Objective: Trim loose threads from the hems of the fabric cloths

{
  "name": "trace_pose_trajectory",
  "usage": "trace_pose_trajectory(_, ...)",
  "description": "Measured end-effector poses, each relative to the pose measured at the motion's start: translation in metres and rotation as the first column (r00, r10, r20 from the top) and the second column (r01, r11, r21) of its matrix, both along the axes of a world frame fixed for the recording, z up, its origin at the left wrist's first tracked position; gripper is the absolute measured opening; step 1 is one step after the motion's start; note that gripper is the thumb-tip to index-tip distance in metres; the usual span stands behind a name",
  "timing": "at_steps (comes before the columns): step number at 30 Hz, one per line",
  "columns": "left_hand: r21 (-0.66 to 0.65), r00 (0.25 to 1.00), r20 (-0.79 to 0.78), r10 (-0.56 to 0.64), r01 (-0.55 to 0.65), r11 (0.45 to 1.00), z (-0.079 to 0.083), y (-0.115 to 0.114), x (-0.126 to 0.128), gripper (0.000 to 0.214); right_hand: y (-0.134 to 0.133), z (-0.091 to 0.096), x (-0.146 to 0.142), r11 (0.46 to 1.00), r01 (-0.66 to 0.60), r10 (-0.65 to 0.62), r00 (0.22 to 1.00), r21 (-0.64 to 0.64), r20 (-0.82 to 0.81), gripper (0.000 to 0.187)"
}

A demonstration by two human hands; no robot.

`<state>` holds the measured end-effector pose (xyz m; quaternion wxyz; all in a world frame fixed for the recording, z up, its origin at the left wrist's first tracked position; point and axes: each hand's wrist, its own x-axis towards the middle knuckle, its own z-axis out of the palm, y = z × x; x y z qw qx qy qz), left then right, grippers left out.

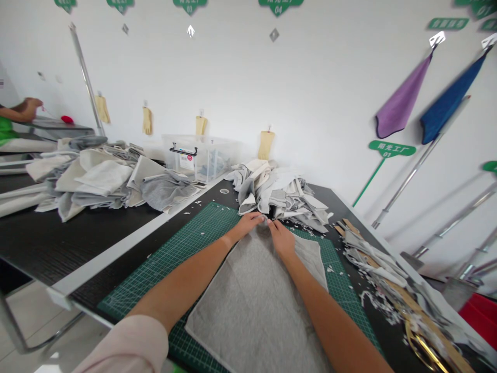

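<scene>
A light grey piece of cloth lies spread over the green cutting mat, its near end running out of the bottom of the view. At its far edge my left hand pinches the fabric between thumb and fingers. Close beside it, almost touching, my right hand pinches the same edge. The cloth is gathered a little where the two hands meet. Just beyond my fingers sits a heap of grey and white cloth pieces.
To the left is a larger cloth pile on a black table. A clear plastic box stands by the wall. Along the right edge lie fabric strips, scraps, a wooden strip and gold-handled scissors. A person's hands show at far left.
</scene>
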<state>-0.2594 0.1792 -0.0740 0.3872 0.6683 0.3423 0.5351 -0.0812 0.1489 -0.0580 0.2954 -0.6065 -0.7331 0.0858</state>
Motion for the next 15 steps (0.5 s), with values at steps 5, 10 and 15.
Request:
trace_pose_trajectory(5,0.021,1.000,-0.013,0.021,-0.021,1.000,0.0005,0.0010,0.0000,0.039,-0.0011,0.0003,-0.0005,1.000,0.000,0.000,1.000,0.014,0.000,0.055)
trace_pose_trajectory(10,0.019,0.999,-0.030,0.018,-0.017,1.000,0.0020,0.0006,-0.0003,0.041,-0.0023,0.0013,-0.0004,1.000,-0.003,0.003,1.000,0.017,-0.009,0.054)
trace_pose_trajectory(15,-0.024,0.999,0.027,-0.031,0.032,0.999,0.0022,-0.0012,-0.0005,0.041,-0.0020,0.0003,0.0008,0.999,-0.023,0.024,0.998,0.022,-0.058,0.053)
